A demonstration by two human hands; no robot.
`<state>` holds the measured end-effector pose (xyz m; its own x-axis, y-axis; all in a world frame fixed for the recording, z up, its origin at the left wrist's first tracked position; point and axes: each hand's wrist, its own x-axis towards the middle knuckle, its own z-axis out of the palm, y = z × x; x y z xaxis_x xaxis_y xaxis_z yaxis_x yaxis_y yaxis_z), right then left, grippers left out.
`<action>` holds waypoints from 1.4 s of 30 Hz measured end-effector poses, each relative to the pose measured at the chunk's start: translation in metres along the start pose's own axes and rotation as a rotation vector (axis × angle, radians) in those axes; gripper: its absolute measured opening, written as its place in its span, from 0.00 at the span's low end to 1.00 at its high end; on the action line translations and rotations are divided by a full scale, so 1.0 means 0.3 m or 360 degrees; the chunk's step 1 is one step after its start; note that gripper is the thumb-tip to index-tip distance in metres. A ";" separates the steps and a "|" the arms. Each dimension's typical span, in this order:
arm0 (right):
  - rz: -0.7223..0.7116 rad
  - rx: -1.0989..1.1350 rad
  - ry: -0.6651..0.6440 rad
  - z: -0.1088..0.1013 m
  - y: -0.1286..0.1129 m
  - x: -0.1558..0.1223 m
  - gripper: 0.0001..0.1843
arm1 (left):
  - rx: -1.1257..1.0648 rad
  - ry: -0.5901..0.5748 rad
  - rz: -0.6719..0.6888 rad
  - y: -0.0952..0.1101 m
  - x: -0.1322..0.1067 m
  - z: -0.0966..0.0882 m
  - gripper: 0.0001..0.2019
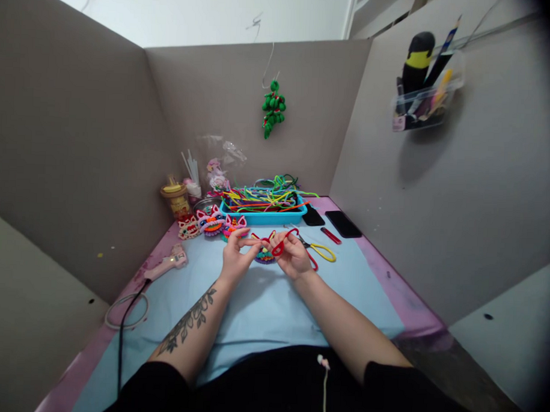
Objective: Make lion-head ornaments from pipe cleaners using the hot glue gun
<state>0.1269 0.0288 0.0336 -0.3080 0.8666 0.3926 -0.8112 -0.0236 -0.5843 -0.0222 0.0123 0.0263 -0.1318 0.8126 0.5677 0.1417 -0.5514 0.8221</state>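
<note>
A red pipe cleaner (277,249), bent into loops, is held in front of me above the blue cloth. My right hand (295,258) is closed on it, with a curled end rising past the fingers. Thumb and forefinger of my left hand (239,253) pinch at its left end. Just behind the hands stands a colourful pipe-cleaner figure (265,255) with pointed ears, partly hidden by them. Scissors (322,252) with one yellow and one red handle lie beside my right hand. Several similar finished figures (211,222) sit beyond my left hand.
A blue tray (263,218) heaped with coloured pipe cleaners is at the back. A pink glue gun (168,261) with a black cord lies left. On the right are a phone (343,224) and a red cutter (330,235). Grey partitions (255,115) enclose the table.
</note>
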 end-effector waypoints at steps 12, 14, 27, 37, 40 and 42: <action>-0.0112 -0.0076 0.0071 -0.052 0.003 0.022 0.09 | -0.0086 -0.0016 -0.0062 0.006 0.000 0.006 0.23; -0.0123 -0.0128 0.0123 -0.066 0.003 0.025 0.09 | -0.0111 -0.0024 -0.0032 0.007 0.002 0.006 0.23; -0.0336 -0.1173 0.0187 -0.070 0.002 0.017 0.09 | 0.0158 -0.0199 -0.0058 -0.033 0.013 -0.013 0.10; -0.0503 -0.1720 0.0091 -0.070 0.012 0.011 0.05 | 0.0400 0.0024 0.0001 -0.031 0.020 -0.019 0.22; -0.0478 -0.1698 0.0106 -0.083 0.017 0.015 0.06 | 0.0449 -0.0083 0.0113 -0.031 0.029 -0.025 0.25; -0.0471 -0.1727 0.0080 -0.086 0.018 0.016 0.06 | 0.0410 -0.0296 0.0002 -0.035 0.027 -0.017 0.17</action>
<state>0.1340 0.0456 0.0139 -0.1350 0.7859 0.6034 0.0202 0.6110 -0.7913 -0.0298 0.0238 0.0225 0.0467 0.8458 0.5315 0.3886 -0.5056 0.7703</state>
